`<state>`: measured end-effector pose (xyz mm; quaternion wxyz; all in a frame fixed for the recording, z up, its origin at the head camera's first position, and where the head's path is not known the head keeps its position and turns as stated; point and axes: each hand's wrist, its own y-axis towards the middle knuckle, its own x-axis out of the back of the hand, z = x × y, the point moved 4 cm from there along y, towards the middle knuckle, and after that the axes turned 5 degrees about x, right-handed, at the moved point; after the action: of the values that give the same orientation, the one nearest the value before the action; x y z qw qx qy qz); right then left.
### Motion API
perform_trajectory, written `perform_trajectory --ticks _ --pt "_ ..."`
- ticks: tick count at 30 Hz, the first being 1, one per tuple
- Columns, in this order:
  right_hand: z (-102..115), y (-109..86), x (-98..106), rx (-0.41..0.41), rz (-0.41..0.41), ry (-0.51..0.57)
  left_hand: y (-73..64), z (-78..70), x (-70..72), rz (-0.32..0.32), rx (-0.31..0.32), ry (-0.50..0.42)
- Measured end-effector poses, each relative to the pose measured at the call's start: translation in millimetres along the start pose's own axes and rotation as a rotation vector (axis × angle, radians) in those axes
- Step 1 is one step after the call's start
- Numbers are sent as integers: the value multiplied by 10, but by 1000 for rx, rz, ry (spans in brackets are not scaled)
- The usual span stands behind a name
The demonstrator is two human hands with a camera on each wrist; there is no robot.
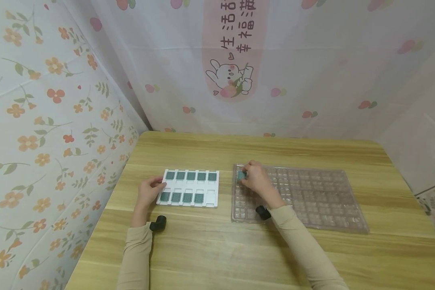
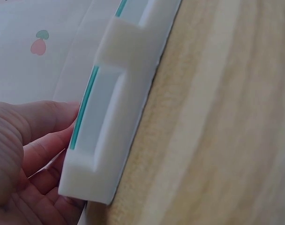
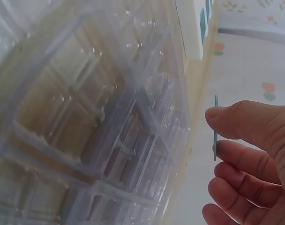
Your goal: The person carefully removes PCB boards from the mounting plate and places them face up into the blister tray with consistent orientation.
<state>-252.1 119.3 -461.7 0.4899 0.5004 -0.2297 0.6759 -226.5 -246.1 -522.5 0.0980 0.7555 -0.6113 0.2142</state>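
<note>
From where I stand, a printed curtain (image 1: 311,68) fills the upper frame; its vertical lettering (image 1: 228,42) at upper centre includes 生, 活, 幸 and 福, cropped at the top. Below it is a wood-grain table (image 1: 203,249), its far edge horizontal at mid-frame. A transparent compartmented tray (image 1: 322,197) occupies centre-right. A white tray (image 1: 190,186) lies centre-left, with nine green squares (image 1: 191,176) seated in two rows. A strip of wood separates the trays. The left hand (image 1: 148,193) grips the white tray's left edge. The right hand (image 1: 258,177) pinches one green chip (image 1: 241,175) on edge over the transparent tray's upper-left corner.
</note>
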Motion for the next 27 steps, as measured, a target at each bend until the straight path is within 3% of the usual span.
perform_trajectory --ticks 27 --pt "-225 223 -8 -56 57 -23 -11 -19 4 10 8 11"
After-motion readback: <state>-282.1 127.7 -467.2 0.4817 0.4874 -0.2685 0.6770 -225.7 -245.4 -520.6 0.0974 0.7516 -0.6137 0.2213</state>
